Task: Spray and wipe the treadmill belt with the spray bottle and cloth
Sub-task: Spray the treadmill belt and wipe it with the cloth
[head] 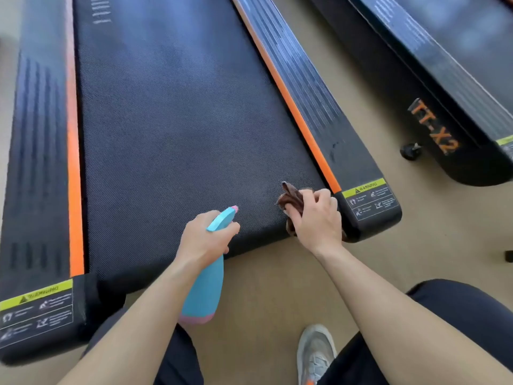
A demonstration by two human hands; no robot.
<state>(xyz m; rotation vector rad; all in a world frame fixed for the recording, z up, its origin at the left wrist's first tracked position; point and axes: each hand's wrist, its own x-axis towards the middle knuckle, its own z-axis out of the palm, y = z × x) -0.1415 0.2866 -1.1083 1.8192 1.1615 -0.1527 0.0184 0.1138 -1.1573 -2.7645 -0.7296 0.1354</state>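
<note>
Black textured treadmill belt lies straight ahead of both hands. Its long axis runs away from the person toward the top of the view, tilted slightly. Both hands sit at the belt's near end.

Left hand grips the neck of a turquoise plastic spray bottle with a pink base and pink nozzle tip. The bottle body hangs off the belt's end over the floor, and the nozzle aims forward and a little right across the belt. Trigger finger is hidden, so cannot tell if it squeezes.

Right hand clutches a crumpled dark brown cloth at the belt's near right corner, just beside the right orange strip. Cloth-to-belt contact is unclear.

Judgement: early in the job, no wet patch visible. Almost all of the belt lies beyond the hands, so spray and wipe must travel away along the long axis and leftward. The left hand is nearer the belt's middle, the right nearer its right edge.

Outward:
- black ribbed side rail with a yellow warning label
- tan floor
- second black treadmill at right, well apart
- grey shoe at the bottom
</note>
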